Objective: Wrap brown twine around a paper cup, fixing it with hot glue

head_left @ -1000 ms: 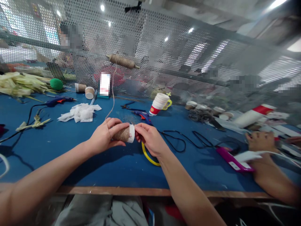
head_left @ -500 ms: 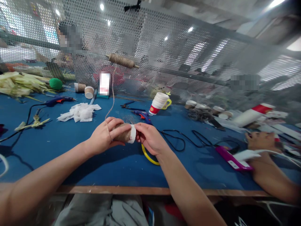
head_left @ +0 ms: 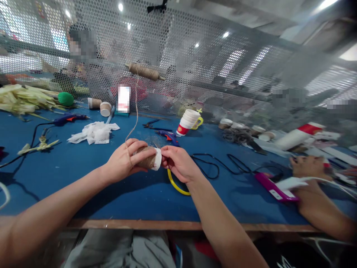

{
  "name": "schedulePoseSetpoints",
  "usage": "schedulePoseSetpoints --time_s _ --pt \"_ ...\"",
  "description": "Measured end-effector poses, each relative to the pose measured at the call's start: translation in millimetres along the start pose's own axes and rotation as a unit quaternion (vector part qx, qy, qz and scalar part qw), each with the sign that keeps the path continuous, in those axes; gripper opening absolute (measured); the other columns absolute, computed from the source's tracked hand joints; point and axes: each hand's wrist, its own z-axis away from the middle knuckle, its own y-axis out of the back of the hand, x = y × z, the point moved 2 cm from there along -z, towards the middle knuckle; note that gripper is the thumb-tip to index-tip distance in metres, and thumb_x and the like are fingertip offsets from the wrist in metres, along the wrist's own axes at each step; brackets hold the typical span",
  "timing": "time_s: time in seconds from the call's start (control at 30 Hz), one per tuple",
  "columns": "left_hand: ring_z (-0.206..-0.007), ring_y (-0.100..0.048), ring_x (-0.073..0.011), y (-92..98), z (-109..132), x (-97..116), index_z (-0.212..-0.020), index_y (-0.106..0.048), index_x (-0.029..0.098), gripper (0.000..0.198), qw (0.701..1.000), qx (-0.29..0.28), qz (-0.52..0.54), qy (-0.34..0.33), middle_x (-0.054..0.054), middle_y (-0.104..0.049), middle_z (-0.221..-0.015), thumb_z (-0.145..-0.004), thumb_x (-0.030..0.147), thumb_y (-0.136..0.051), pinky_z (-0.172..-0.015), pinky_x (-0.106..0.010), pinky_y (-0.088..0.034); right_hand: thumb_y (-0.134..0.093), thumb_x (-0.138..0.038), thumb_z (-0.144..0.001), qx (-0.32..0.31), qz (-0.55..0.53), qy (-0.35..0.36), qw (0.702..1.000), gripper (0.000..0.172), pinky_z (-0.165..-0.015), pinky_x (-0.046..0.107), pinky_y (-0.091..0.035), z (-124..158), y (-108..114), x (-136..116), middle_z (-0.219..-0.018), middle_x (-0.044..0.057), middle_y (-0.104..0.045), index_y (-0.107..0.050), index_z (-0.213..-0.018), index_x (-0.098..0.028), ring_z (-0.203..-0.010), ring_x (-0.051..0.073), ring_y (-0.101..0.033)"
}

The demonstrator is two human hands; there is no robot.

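Cloth (head_left: 117, 249), grey and creased, lies nearest at 6 o'clock, taking the held cup as the dial's centre; beyond it runs the table's brown edge (head_left: 134, 224). A yellow ring (head_left: 176, 185), partly hidden by the right wrist, shows at 4 o'clock on the blue tabletop.

At the centre, the left hand (head_left: 121, 162) wraps its fingers around a twine-wound cup (head_left: 151, 159) and grips it on its side, white rim towards 3 o'clock. The right hand (head_left: 180, 163) is there, fingers curled in and thumb close to the rim — whether they pinch it or merely touch it, I cannot tell.

Far out around 3 o'clock are a purple object (head_left: 275, 189) and a co-worker's hand (head_left: 309, 167). White crumpled material (head_left: 95, 133) sits at 10 o'clock; a blue glue gun (head_left: 169, 137) lies between 1 and 2.

Farther back, pliers (head_left: 150, 124) rest at 12, stacked white cups (head_left: 189, 123) lean at 2, and two more wound cups (head_left: 105, 109) lie between 10 and 11. Farthest, at 12 before the perforated screen (head_left: 195, 74), hangs a spool (head_left: 143, 71) — its twine (head_left: 136, 100) drops to the left hand.
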Motion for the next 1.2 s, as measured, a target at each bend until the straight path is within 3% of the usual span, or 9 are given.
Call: schedulePoseSetpoints --time_s 0.1,0.27,0.53,1.2 --pt "-0.094 -0.043 -0.0211 0.0 0.6 -3.2 -0.116 -0.042 0.018 0.047 1.0 -0.002 -0.004 0.017 -0.01 -0.047 -0.107 -0.075 0.039 -0.052 -0.083 -0.037 -0.04 -0.055 -0.018 -0.06 0.003 -0.02 0.011 1.0 0.007 -0.043 0.021 -0.025 0.3 2.5 -3.2 -0.047 -0.005 -0.046 -0.051 -0.056 -0.014 -0.041 0.004 -0.038" --pt "-0.094 -0.043 -0.0212 -0.8 0.6 -2.3 -0.115 -0.043 0.018 0.047 1.0 -0.001 0.006 0.018 -0.011 -0.047 -0.107 -0.074 0.04 -0.052 -0.082 -0.037 -0.04 -0.058 -0.025 -0.061 0.013 0.033 0.007 0.999 0.014 -0.043 0.021 -0.027 -0.2 0.2 -1.8 -0.048 -0.004 -0.048 -0.051 -0.057 -0.014 -0.042 0.005 -0.04" --pt "-0.094 -0.044 -0.0212 -1.8 0.5 0.4 -0.116 -0.041 0.021 0.049 0.999 -0.004 0.036 0.022 -0.01 -0.048 -0.107 -0.073 0.041 -0.053 -0.083 -0.038 -0.039 -0.055 -0.019 -0.059 0.007 0.021 0.001 1.0 0.006 -0.042 0.02 -0.027 0.0 -0.9 -0.1 -0.046 -0.005 -0.047 -0.051 -0.059 -0.015 -0.041 0.005 -0.041" --pt "-0.096 -0.045 -0.0226 -4.2 1.1 -1.0 -0.116 -0.043 0.019 0.051 0.996 -0.01 0.078 0.044 -0.011 -0.049 -0.108 -0.071 0.04 -0.056 -0.084 -0.04 -0.039 -0.057 -0.024 -0.062 0.0 0.016 0.008 1.0 0.012 -0.042 0.021 -0.028 -4.3 -0.3 3.9 -0.046 -0.004 -0.047 -0.051 -0.057 -0.015 -0.041 0.006 -0.041"
